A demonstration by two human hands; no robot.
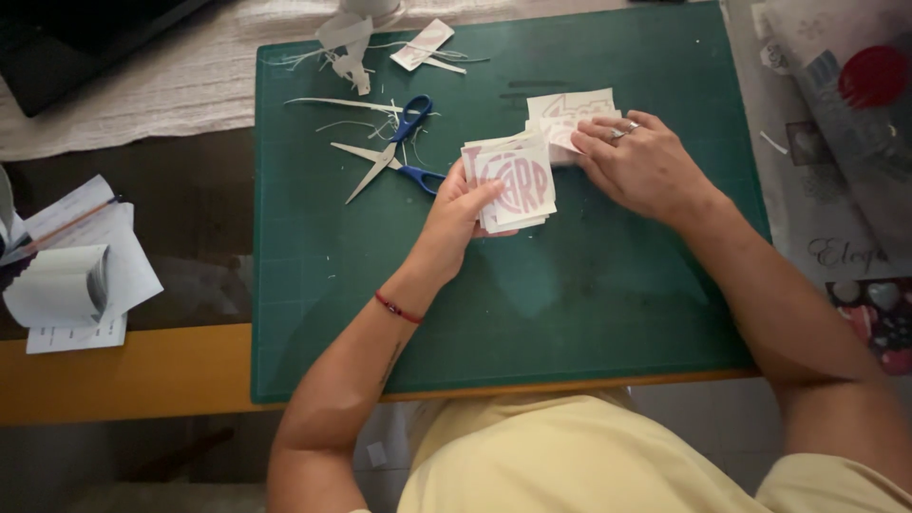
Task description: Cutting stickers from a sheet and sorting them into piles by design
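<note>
My left hand (454, 220), at frame centre, is closed on a stack of white square stickers (513, 185) printed with a pink round design, thumb across the top face and fingers curled beneath. My right hand (638, 163), just right of it, lies nearly flat with fingers slightly spread, fingertips pressing a second pile of white stickers (568, 112) onto the green cutting mat (570, 304). Blue-handled scissors (394, 152) lie open at upper centre; white paper offcuts (380, 43) sit at the mat's top edge.
</note>
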